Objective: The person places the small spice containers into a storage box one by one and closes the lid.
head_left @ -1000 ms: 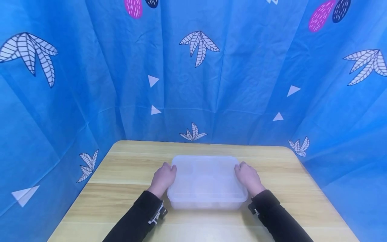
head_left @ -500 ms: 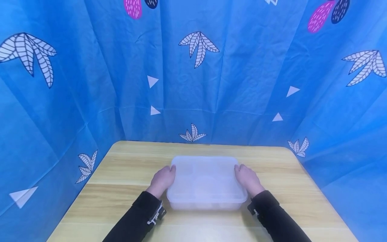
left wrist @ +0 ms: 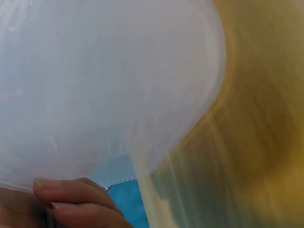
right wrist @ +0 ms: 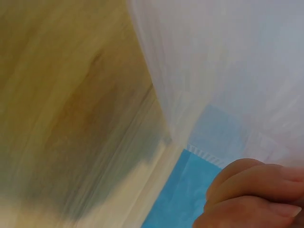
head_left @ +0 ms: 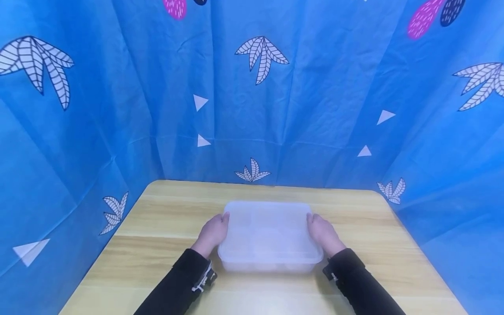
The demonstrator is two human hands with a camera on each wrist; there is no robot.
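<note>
A translucent white plastic box (head_left: 269,234) with its lid on sits in the middle of the wooden table (head_left: 165,210). My left hand (head_left: 214,234) grips its left side, thumb up at the lid's edge. My right hand (head_left: 323,234) grips the right side the same way. In the left wrist view the box (left wrist: 104,85) fills the frame, with curled fingers (left wrist: 76,199) below it. The right wrist view shows the box wall (right wrist: 228,61) and curled fingers (right wrist: 251,190) against it. What the box holds is hidden.
A blue cloth with leaf prints (head_left: 260,109) hangs behind and to both sides of the table. Bare tabletop (head_left: 138,262) lies to the left, to the right and behind the box. Black sleeves (head_left: 177,284) cover both forearms.
The hands and the box stay where they were. Only the head view has tilted slightly.
</note>
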